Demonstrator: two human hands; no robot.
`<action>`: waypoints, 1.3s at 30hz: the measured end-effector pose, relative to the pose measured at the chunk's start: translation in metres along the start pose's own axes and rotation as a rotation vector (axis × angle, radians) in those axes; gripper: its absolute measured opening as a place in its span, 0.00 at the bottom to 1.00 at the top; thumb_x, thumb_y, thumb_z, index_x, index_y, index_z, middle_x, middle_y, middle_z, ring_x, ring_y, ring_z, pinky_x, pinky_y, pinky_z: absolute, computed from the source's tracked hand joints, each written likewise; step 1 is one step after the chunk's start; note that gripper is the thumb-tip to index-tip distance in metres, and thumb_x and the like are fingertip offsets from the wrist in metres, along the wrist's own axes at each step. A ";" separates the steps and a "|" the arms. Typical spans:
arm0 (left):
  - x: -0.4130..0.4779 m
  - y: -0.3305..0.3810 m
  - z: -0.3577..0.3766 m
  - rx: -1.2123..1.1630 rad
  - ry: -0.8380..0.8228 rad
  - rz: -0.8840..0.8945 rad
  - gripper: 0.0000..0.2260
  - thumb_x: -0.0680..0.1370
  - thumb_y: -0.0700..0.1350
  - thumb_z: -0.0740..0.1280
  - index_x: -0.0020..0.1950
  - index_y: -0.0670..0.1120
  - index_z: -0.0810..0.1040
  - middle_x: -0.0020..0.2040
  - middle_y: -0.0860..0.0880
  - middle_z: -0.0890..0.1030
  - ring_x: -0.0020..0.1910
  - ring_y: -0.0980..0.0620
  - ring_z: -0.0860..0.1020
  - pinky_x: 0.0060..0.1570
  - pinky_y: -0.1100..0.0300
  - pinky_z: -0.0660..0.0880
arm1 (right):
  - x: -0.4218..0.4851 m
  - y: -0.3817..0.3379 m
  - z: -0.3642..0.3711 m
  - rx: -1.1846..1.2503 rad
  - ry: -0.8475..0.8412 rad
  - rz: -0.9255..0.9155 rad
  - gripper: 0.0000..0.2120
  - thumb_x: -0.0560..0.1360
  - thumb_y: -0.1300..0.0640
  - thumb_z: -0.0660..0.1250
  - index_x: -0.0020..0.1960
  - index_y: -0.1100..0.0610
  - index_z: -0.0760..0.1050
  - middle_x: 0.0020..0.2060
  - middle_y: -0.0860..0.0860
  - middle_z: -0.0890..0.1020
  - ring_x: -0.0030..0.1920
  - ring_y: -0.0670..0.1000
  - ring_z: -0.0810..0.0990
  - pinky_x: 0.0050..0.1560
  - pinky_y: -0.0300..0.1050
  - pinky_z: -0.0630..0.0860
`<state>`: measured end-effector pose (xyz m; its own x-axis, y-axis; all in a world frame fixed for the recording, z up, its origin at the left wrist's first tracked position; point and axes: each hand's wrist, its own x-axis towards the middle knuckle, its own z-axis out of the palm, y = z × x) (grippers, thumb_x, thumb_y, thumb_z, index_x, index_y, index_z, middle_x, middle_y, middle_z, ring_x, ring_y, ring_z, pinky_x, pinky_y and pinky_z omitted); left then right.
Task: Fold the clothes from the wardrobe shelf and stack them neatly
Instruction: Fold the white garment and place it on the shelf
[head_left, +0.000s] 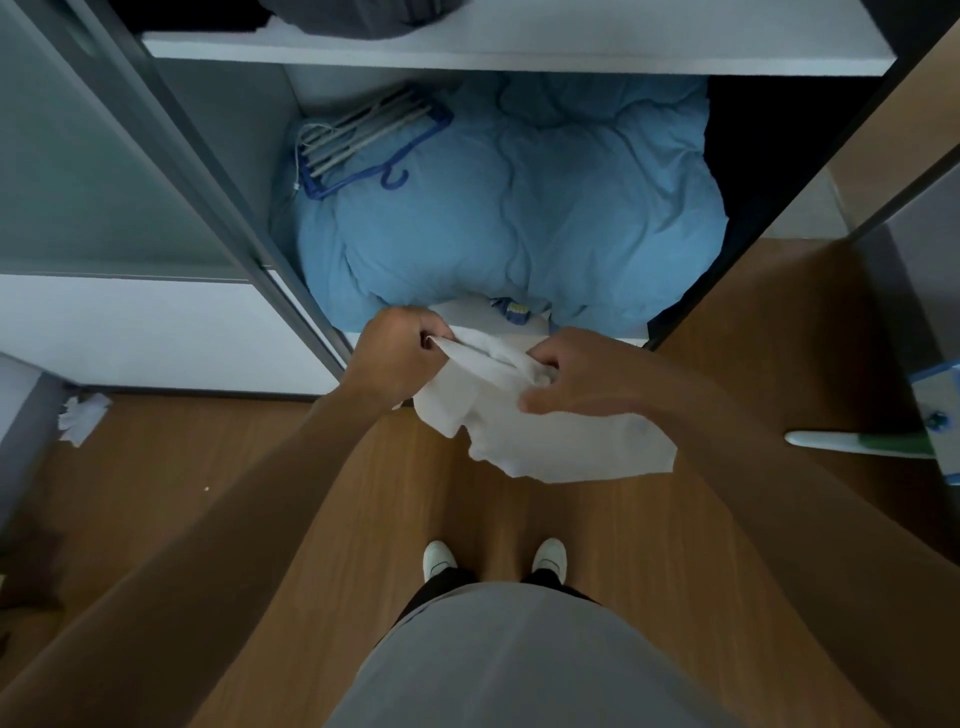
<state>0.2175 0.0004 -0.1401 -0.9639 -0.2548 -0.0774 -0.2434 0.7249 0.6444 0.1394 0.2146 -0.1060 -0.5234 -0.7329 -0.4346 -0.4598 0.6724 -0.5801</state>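
- A small crumpled white cloth (83, 415) lies on the wood-grain floor (234, 467), well to the left of the fingers and apart from them.
- The left hand (400, 345) has its fingers (431, 332) curled, pinching one bunched edge of the white garment (519, 421).
- The white garment is thin, soft and creased. It stretches as a taut band between the two sets of fingers, and the rest hangs below them in loose, irregular folds above the floor.
- The right hand (582, 379) has its fingers dug into the gathered fabric, and the thumb lies straight along the cloth.
- Just beyond the fingers, the smooth white wardrobe shelf (467, 314) holds a puffy, wrinkled blue quilt (519, 208) that fills most of the compartment.
- A bundle of blue and grey hangers (363, 137) lies on the quilt's far left part.
- Far right of the fingers, a green and white handle (857, 444) lies over the floor.
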 end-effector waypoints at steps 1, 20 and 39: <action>0.001 0.002 0.001 -0.015 0.006 0.017 0.11 0.75 0.32 0.67 0.46 0.45 0.85 0.43 0.52 0.80 0.46 0.49 0.79 0.46 0.62 0.74 | 0.000 0.002 0.000 0.001 0.004 -0.022 0.12 0.73 0.48 0.72 0.37 0.55 0.76 0.27 0.44 0.69 0.26 0.43 0.68 0.32 0.42 0.63; -0.028 -0.016 0.064 -1.008 -0.585 -0.151 0.18 0.80 0.63 0.59 0.64 0.59 0.79 0.67 0.56 0.79 0.68 0.56 0.75 0.65 0.61 0.72 | 0.000 0.007 -0.016 0.508 0.004 0.087 0.18 0.74 0.58 0.71 0.40 0.32 0.82 0.41 0.36 0.85 0.42 0.36 0.83 0.38 0.29 0.74; -0.012 0.006 0.040 -1.106 -0.188 -0.696 0.19 0.77 0.55 0.70 0.63 0.45 0.78 0.56 0.46 0.84 0.56 0.45 0.82 0.57 0.47 0.78 | -0.011 0.083 0.095 1.661 0.071 0.464 0.32 0.68 0.36 0.71 0.60 0.59 0.83 0.54 0.58 0.85 0.53 0.55 0.86 0.46 0.49 0.82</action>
<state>0.2234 0.0337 -0.1655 -0.6959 -0.2021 -0.6891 -0.5613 -0.4456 0.6974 0.1756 0.2681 -0.2149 -0.4364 -0.4877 -0.7561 0.8766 -0.0411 -0.4794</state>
